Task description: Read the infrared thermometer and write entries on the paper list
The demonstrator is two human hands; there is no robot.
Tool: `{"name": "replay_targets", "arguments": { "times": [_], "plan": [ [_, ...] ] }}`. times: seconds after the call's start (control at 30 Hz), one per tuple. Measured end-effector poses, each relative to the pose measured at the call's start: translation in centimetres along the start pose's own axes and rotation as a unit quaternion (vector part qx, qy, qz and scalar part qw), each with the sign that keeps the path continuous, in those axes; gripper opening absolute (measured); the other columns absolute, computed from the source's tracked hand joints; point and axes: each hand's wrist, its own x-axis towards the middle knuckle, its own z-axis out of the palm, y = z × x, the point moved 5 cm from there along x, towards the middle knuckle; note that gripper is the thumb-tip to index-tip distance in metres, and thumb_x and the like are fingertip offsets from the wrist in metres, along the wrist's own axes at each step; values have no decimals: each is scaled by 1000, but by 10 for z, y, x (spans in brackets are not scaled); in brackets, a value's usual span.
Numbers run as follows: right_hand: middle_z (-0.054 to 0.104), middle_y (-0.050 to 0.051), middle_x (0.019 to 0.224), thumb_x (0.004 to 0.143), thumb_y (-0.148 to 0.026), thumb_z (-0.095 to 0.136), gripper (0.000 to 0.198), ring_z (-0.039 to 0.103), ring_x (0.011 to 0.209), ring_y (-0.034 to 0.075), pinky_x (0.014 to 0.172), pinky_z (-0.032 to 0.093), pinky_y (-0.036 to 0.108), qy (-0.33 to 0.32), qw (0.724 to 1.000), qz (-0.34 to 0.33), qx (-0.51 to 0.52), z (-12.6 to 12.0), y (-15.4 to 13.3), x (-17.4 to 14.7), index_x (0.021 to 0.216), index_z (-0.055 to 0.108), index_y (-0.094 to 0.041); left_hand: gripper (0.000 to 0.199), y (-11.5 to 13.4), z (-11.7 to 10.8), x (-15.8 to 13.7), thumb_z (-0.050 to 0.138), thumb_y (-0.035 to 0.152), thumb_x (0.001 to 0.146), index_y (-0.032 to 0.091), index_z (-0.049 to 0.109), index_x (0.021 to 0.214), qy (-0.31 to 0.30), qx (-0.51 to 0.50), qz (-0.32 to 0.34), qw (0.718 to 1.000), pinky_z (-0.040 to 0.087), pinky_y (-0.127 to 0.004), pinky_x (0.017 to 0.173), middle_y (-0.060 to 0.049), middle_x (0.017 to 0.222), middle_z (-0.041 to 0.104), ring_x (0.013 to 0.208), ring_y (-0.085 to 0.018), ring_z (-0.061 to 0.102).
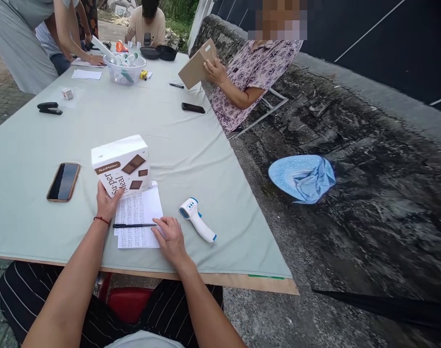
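Note:
My left hand [106,203] grips the lower corner of a white box [121,165] printed with brown squares and tips it up off the table. My right hand [170,237] lies flat, fingers spread, on the right edge of a printed paper sheet [137,212]. A black pen [133,225] lies across that sheet between my two hands. A white and blue infrared thermometer [196,218] rests on the cloth just right of my right hand.
A phone [64,181] lies left of the box. Farther along the cloth-covered table [32,145] are a stapler [49,108], a second phone [193,108], and a clear bowl [125,69]. A seated person at right holds a cardboard box [198,64]. A blue hat [303,177] lies on the ground.

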Motion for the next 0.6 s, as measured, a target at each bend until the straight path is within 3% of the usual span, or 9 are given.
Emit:
{"name": "replay_targets", "arguments": {
  "times": [0.1,0.27,0.6],
  "plan": [
    [58,7,93,93,-21,48,30,51,88,21,80,41,37,-26,999,-15,-36,13,-8,-1,117,66,-24,68,-3,-3,1,69,56,72,17,43,122,46,-10,25,999,50,-43,94,-13,116,60,109,-25,61],
    [57,6,89,94,-13,45,32,49,84,18,83,37,37,-39,995,-47,-76,15,-12,-2,113,67,-26,76,-14,-7,4,70,49,75,20,36,136,91,11,16,996,47,-40,101,-14,129,47,122,-25,52],
    [62,4,84,96,-18,43,21,52,82,18,86,35,37,-44,996,-46,-59,9,-14,4,95,64,-20,58,-18,-9,7,59,40,85,23,41,138,83,67,12,994,36,-45,112,-12,135,50,132,-27,43]
  ]
}}
